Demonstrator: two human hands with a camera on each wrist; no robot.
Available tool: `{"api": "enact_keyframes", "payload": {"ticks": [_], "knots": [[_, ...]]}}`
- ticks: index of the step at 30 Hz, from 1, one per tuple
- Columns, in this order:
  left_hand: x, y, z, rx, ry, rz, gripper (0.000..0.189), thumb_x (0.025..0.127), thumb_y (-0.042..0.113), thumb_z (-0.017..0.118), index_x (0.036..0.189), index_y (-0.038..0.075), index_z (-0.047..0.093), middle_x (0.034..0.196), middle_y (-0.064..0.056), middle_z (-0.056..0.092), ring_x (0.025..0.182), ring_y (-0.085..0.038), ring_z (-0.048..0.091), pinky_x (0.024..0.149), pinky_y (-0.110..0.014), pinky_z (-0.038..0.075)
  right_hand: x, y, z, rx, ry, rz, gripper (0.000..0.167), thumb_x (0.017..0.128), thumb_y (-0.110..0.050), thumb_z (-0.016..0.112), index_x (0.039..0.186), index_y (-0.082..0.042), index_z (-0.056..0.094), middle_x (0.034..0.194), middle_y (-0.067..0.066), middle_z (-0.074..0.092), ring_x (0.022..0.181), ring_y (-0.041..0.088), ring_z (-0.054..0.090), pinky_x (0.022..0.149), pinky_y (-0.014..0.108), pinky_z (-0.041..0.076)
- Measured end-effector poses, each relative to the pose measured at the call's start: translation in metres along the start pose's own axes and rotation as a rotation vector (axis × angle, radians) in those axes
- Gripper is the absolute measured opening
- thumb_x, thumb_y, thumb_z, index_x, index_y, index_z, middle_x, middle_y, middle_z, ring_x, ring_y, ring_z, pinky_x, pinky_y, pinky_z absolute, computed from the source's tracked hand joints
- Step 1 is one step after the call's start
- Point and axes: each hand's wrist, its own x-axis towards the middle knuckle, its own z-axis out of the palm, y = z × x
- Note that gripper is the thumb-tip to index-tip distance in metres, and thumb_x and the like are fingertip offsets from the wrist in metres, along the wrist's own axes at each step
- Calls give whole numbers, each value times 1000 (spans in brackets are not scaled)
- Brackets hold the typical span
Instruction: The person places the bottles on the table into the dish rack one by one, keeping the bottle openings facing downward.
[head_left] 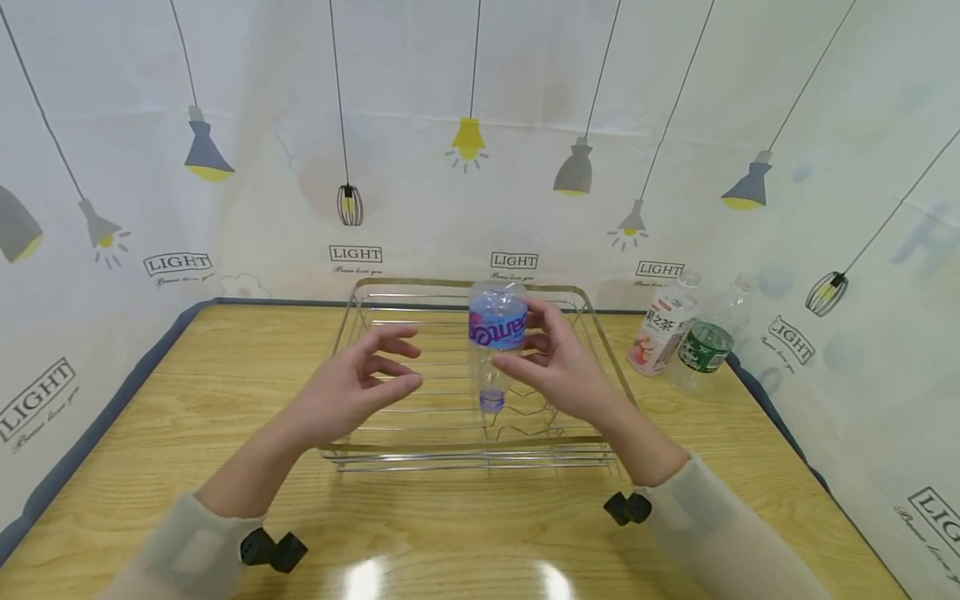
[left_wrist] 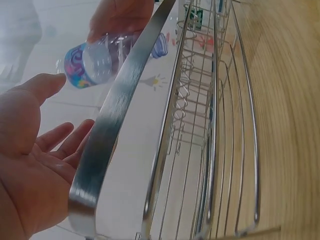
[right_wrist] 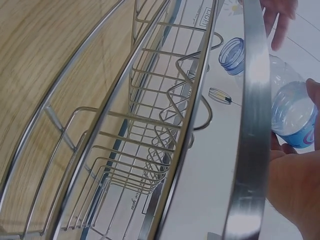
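Observation:
My right hand [head_left: 562, 362] holds a clear plastic bottle [head_left: 497, 329] with a blue and purple label, thumb on one side and fingers on the other. The bottle is upside down, its purple-ringed neck pointing down over a metal wire rack [head_left: 450, 447]. To the left of the bottle, my left hand [head_left: 352, 383] hovers over the rack's left side with loosely bent fingers and nothing in them. In the right wrist view, the bottle [right_wrist: 292, 107] shows behind the rack's flat rim, its neck toward the wavy wires [right_wrist: 182, 82]. The left wrist view shows the left palm [left_wrist: 35, 165] beside the rim.
Two more bottles stand on the wooden table [head_left: 187, 375] right of the rack: one with a white and pink label [head_left: 660, 329], one with a green label [head_left: 707, 346]. A curtain [head_left: 420, 167] printed with lamps encloses the back and sides.

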Motion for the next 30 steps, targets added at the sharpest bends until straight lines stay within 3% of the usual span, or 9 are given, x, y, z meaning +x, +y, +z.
{"api": "enact_keyframes", "payload": {"ticks": [6, 12, 15, 19, 26, 30], "knots": [[-16, -7, -17, 28, 45, 13, 59, 108, 22, 73, 161, 17, 48, 147, -12, 63, 128, -31, 70, 97, -27, 63, -1, 2, -2, 1, -1, -7, 76, 101, 1, 75, 165, -9, 33, 139, 18, 52, 116, 26, 69, 96, 27, 65], [-32, -16, -32, 151, 154, 52, 52, 107, 21, 75, 155, 18, 57, 138, -9, 69, 113, -13, 71, 93, -22, 61, -1, 1, -2, -8, 1, -20, 76, 101, 1, 75, 164, -10, 34, 138, 19, 52, 114, 27, 69, 93, 27, 65], [-40, -25, -41, 209, 216, 49, 52, 104, 20, 78, 152, 17, 60, 136, -8, 70, 106, -8, 68, 91, -17, 58, 0, 2, -2, -8, 1, -22, 75, 101, 0, 75, 164, -12, 35, 138, 19, 53, 115, 26, 69, 94, 27, 65], [-49, -41, -50, 255, 254, 23, 51, 103, 19, 79, 151, 14, 62, 140, -11, 66, 108, -9, 65, 92, -16, 56, 1, 2, -2, -12, -2, -14, 75, 102, -2, 76, 164, -13, 36, 139, 18, 54, 116, 27, 69, 96, 28, 65], [-59, -61, -53, 205, 114, -113, 52, 107, 30, 74, 154, 13, 58, 150, -16, 57, 115, -21, 67, 86, -25, 61, 4, -2, 0, -23, -9, -10, 75, 103, -7, 76, 164, -13, 35, 143, 17, 54, 119, 30, 68, 97, 28, 64], [-59, -67, -51, 146, 79, -102, 51, 109, 28, 70, 155, 10, 56, 151, -18, 59, 115, -23, 70, 83, -29, 62, 7, -5, 2, -23, 3, -5, 75, 103, -8, 77, 165, -12, 35, 143, 16, 54, 121, 29, 69, 99, 28, 64]]}}
